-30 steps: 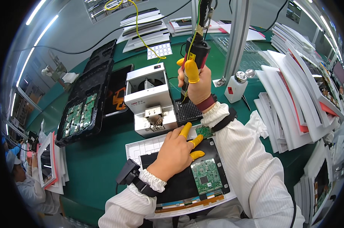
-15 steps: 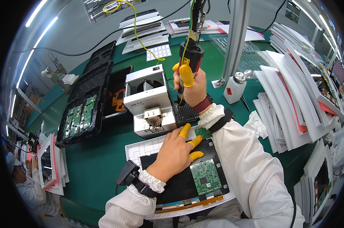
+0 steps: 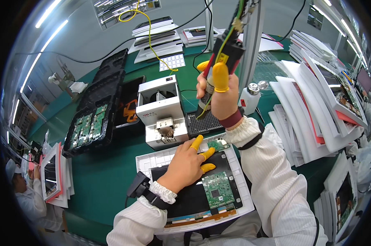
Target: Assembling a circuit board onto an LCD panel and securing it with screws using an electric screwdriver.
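My right hand (image 3: pixel 225 98), with yellow finger cots, is wrapped round an electric screwdriver (image 3: pixel 230 51). The tool is held tilted, its lower end above the far edge of a white-framed display panel (image 3: pixel 243 197). That panel lies in front of me with its black back up. On the back sits a green circuit board (image 3: pixel 218 190), and a smaller green board (image 3: pixel 218 144) is at the far edge. Across the black back rests my left hand (image 3: pixel 180 170), holding nothing. Its cot-covered fingers are stretched apart, the tips close to the small board.
Beyond the panel stand a white screw feeder (image 3: pixel 161 108) and a black perforated tray (image 3: pixel 202 122). A black case (image 3: pixel 89 123) of green boards lies left. To the right are a white pump bottle (image 3: pixel 250 98) and stacked foam-separated panels (image 3: pixel 302 119). A co-worker (image 3: pixel 27 190) sits far left.
My right hand has moved to the right with the screwdriver, which now leans more. My left hand stays on the panel almost unchanged.
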Available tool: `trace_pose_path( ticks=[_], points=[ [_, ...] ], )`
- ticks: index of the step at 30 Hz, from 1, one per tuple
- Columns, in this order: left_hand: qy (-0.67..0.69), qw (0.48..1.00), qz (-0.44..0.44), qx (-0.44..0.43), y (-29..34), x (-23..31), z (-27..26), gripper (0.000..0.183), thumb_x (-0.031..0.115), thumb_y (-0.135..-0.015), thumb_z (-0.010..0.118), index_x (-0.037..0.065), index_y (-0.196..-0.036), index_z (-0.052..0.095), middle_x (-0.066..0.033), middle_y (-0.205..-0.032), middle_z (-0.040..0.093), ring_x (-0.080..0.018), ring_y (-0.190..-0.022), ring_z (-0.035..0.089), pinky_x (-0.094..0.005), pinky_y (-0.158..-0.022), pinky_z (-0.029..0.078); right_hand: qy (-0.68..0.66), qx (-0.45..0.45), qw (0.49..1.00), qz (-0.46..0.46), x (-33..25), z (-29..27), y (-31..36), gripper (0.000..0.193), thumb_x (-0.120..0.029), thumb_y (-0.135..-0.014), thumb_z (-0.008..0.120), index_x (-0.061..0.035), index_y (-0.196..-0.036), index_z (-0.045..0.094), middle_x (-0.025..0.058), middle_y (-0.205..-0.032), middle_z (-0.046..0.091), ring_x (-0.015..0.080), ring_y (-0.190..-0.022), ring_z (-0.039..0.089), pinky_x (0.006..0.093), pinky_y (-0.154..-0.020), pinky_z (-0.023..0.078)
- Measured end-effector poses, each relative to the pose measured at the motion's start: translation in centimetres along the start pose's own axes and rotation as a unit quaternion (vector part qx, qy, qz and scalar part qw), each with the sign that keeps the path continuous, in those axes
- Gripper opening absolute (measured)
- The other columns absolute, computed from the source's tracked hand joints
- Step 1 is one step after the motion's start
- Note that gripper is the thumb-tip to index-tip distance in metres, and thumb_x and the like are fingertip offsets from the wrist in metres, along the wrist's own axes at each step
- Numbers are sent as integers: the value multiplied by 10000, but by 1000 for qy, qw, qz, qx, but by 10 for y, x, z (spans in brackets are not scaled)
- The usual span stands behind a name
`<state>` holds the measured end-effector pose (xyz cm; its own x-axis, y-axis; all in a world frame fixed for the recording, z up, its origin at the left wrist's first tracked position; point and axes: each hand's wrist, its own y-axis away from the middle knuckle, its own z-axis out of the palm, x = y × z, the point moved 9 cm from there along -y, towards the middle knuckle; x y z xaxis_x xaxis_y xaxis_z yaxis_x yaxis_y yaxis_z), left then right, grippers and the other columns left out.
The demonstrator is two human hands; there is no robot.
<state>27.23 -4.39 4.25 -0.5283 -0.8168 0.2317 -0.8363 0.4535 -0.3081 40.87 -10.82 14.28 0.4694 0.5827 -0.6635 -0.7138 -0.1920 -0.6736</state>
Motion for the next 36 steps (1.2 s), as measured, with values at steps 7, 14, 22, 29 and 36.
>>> trace_pose_path(
  ticks=[7, 14, 22, 29, 36],
  points=[
    [64, 997, 13, -37, 2, -17, 0, 277, 179, -803, 738, -26, -988, 721, -264, -1248, 584, -412, -1187, 514, -435, -1032, 419, -58, 32, 996, 53, -33, -10, 45, 335, -282, -997, 550, 42, -1084, 560, 46, -718, 561, 96, -547, 549, 221, -510, 455],
    [3, 995, 9, -99, 1, -14, 5, 211, 151, -792, 752, -50, -844, 716, -278, -1241, 586, -389, -1217, 517, -416, -1031, 434, -37, -17, 996, 77, -19, -6, 67, 390, -347, -999, 494, 10, -1155, 513, 77, -783, 561, 137, -612, 567, 273, -568, 498],
    [3, 995, 8, -95, 2, -16, 10, 240, 182, -824, 742, -50, -879, 717, -265, -1275, 571, -378, -1224, 514, -412, -1034, 430, -50, 22, 994, 97, -9, -4, 71, 235, -192, -978, 598, 9, -1095, 563, 7, -723, 574, 50, -564, 532, 196, -521, 442],
    [13, 997, 17, -73, 3, -16, 7, 219, 161, -810, 740, -44, -887, 723, -251, -1173, 612, -375, -1199, 526, -403, -1024, 435, -14, 3, 995, 96, -10, -3, 70, 264, -222, -983, 575, 11, -1106, 558, 32, -751, 575, 80, -590, 554, 219, -544, 464],
    [8, 997, 21, -70, 3, -15, 4, 198, 154, -794, 738, -37, -849, 729, -254, -1050, 657, -371, -1172, 548, -406, -1006, 449, -43, 10, 994, 100, -9, 2, 71, 193, -146, -948, 607, 0, -1067, 566, 7, -706, 566, 44, -559, 523, 197, -507, 427]
  ],
)
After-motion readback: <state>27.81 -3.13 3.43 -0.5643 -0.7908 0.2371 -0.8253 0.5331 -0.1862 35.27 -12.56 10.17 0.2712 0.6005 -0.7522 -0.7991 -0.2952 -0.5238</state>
